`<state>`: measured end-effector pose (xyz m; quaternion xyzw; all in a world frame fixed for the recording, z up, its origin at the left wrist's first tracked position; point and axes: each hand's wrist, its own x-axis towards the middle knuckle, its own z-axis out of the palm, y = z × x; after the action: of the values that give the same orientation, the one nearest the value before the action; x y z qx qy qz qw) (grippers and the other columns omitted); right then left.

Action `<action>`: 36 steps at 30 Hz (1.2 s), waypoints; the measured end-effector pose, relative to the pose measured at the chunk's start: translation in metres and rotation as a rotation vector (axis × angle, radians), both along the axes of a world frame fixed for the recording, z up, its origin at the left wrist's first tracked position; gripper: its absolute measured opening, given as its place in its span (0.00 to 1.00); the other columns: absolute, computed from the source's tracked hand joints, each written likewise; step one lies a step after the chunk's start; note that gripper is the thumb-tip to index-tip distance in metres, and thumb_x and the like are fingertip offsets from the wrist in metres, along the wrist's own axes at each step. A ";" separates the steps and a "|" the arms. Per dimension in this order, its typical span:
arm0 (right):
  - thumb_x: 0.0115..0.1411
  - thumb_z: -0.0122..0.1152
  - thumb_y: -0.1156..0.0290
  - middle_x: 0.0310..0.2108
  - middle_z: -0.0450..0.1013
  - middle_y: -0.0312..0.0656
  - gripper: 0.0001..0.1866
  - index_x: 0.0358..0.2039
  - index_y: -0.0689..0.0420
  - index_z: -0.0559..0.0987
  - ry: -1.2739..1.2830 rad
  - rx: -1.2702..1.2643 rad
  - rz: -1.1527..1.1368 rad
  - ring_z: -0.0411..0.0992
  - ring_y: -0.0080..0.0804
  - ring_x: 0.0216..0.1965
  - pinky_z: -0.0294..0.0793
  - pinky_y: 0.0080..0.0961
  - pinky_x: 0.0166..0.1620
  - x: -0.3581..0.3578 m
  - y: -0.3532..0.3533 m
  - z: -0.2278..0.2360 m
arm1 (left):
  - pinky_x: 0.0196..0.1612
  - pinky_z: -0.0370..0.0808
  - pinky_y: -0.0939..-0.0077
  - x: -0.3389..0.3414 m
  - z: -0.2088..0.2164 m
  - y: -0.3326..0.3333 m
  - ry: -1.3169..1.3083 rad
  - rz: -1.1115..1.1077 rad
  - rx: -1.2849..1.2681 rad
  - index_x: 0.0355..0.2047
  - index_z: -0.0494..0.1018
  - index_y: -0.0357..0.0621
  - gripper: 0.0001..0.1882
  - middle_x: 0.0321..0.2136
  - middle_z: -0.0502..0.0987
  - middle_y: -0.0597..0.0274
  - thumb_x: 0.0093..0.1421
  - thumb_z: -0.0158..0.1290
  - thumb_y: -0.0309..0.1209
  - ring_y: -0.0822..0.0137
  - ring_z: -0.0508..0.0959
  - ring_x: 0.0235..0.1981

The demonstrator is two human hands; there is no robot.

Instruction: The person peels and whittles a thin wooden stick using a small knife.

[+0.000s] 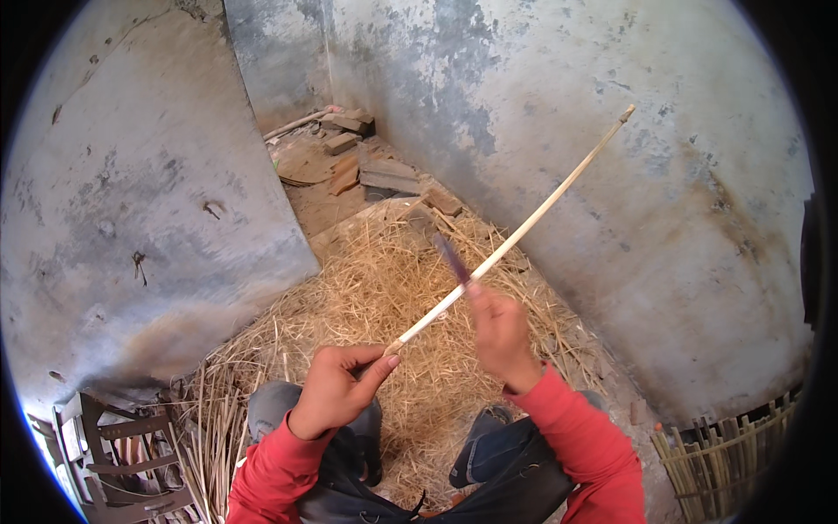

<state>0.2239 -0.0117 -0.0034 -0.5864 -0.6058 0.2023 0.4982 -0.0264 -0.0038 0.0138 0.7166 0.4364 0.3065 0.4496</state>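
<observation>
Ideally the left hand (336, 389), clenched on the stick (515, 236), holds it steady while the right hand (502, 336), gripping the knife (451, 258), shaves away from the body.

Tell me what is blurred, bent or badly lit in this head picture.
Head view: the right hand and the knife blade are smeared by motion; the left hand and the bamboo stick stay sharp; the fisheye bows the plastered walls and blackens the corners; daylight is soft, without glare or hard shadows.
</observation>
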 end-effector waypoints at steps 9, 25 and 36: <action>0.76 0.53 0.61 0.15 0.65 0.44 0.23 0.25 0.62 0.75 0.014 0.008 0.078 0.62 0.28 0.16 0.60 0.35 0.22 -0.038 -0.017 -0.018 | 0.23 0.64 0.74 0.003 -0.003 0.003 0.018 -0.029 -0.007 0.38 0.83 0.34 0.12 0.15 0.68 0.63 0.67 0.62 0.33 0.77 0.63 0.20; 0.76 0.53 0.60 0.14 0.64 0.51 0.23 0.25 0.62 0.73 0.032 -0.038 0.051 0.64 0.37 0.13 0.62 0.38 0.21 -0.030 -0.008 -0.012 | 0.25 0.64 0.80 0.003 -0.004 0.006 -0.060 -0.039 -0.061 0.42 0.84 0.30 0.11 0.21 0.76 0.73 0.67 0.62 0.29 0.83 0.67 0.24; 0.76 0.52 0.60 0.14 0.64 0.50 0.23 0.26 0.63 0.74 0.025 0.010 0.073 0.62 0.34 0.14 0.62 0.37 0.21 -0.035 -0.017 -0.014 | 0.27 0.67 0.75 0.006 -0.008 0.007 -0.072 -0.049 -0.088 0.39 0.83 0.33 0.11 0.17 0.72 0.65 0.68 0.61 0.31 0.79 0.66 0.23</action>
<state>0.1885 -0.0286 -0.0171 -0.5588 -0.6216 0.2246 0.5010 -0.0208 0.0028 0.0059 0.6950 0.4154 0.3016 0.5035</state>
